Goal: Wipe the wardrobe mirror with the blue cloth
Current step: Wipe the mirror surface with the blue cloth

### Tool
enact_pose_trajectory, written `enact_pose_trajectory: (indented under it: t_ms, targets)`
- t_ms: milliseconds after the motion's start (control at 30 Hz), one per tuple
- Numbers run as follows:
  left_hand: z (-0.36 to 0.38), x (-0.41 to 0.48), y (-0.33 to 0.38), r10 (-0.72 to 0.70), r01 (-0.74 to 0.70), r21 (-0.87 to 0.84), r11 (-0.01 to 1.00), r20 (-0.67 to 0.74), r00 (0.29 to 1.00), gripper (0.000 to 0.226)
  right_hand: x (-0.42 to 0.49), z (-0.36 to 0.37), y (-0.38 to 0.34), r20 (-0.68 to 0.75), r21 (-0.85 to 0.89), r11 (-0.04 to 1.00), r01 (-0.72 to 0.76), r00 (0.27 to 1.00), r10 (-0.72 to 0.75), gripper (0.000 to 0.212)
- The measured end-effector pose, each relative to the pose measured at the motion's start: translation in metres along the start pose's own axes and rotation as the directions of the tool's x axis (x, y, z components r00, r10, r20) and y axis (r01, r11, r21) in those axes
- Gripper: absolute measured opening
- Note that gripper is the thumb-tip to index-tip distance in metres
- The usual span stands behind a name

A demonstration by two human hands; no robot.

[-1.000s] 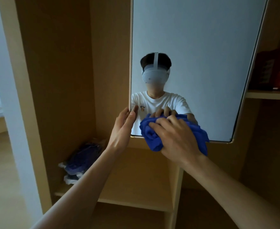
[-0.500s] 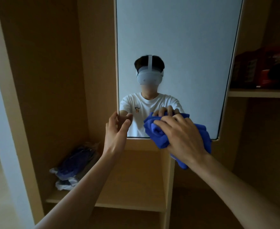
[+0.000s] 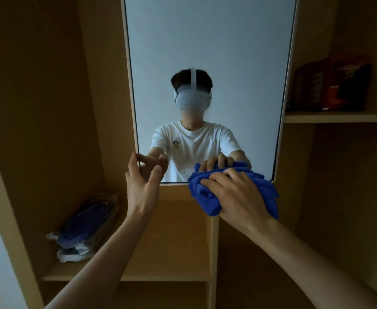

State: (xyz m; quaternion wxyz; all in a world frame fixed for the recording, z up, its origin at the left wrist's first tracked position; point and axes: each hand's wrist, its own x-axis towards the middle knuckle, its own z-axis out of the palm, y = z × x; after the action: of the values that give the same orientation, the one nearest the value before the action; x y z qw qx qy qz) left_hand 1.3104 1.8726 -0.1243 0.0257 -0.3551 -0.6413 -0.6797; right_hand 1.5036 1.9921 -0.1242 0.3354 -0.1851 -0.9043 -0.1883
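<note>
The tan wooden wardrobe [image 3: 49,108] fills the view and is dim inside. Its tall rectangular mirror [image 3: 210,41], pale-framed, hangs at the centre; I can make out no streaks on the glass. Dark red packets [image 3: 330,85] stand on the upper right shelf [image 3: 339,118]. A plastic-wrapped dark blue bundle [image 3: 87,228] lies on the lower left shelf [image 3: 160,275]. The bunched blue cloth [image 3: 205,192] sits against the mirror's bottom right corner, lapping over the frame, and the right hand [image 3: 238,197] grasps it and presses it there. The left hand [image 3: 140,188] is at the bottom left edge with fingers lightly spread; whether it clasps the frame I cannot tell. The wipe would go best with that edge steadied, the cloth pressed flat, and overlapping passes worked upward from this corner.
</note>
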Motion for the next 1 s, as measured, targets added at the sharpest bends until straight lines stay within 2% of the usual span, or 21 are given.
enact_pose_trajectory:
  t_ms: [67,167,300,400,567,800,900,1000]
  targets:
    - [0.001,-0.002,0.001,0.003,-0.003,0.006,1.000,-0.009,1.000,0.073,0.000,-0.007,0.002,0.004,-0.013,1.000,0.004,1.000,-0.004,0.033]
    - [0.005,-0.006,0.002,-0.005,0.005,0.010,1.000,-0.027,1.000,0.076,0.000,-0.019,0.016,-0.017,-0.038,0.999,-0.008,1.000,0.008,0.046]
    - [0.014,-0.008,0.005,-0.019,0.021,0.024,0.999,-0.050,0.999,0.082,0.005,-0.029,0.041,-0.078,-0.102,0.991,-0.084,0.994,0.076,0.034]
    - [0.020,-0.008,0.005,-0.029,0.032,0.036,0.999,-0.064,0.998,0.084,-0.004,-0.018,0.045,-0.100,-0.085,0.995,-0.059,0.994,0.051,0.032]
    - [0.019,-0.009,0.001,-0.024,0.029,0.070,0.997,-0.065,0.998,0.084,-0.034,0.000,0.044,-0.050,-0.045,0.997,-0.059,0.997,0.057,0.036]
    - [0.013,-0.008,-0.001,-0.027,0.028,0.093,0.995,-0.013,1.000,0.087,-0.028,-0.016,0.049,-0.027,-0.055,0.997,-0.047,0.999,0.045,0.036]
    - [0.011,-0.007,0.000,-0.036,0.036,0.097,0.995,0.001,0.999,0.087,-0.018,-0.029,0.059,-0.082,-0.099,0.990,-0.100,0.992,0.092,0.044]
    - [0.011,-0.006,0.000,-0.040,0.040,0.105,0.994,0.005,0.999,0.088,-0.008,-0.042,0.075,-0.169,-0.100,0.986,-0.134,0.979,0.116,0.041]
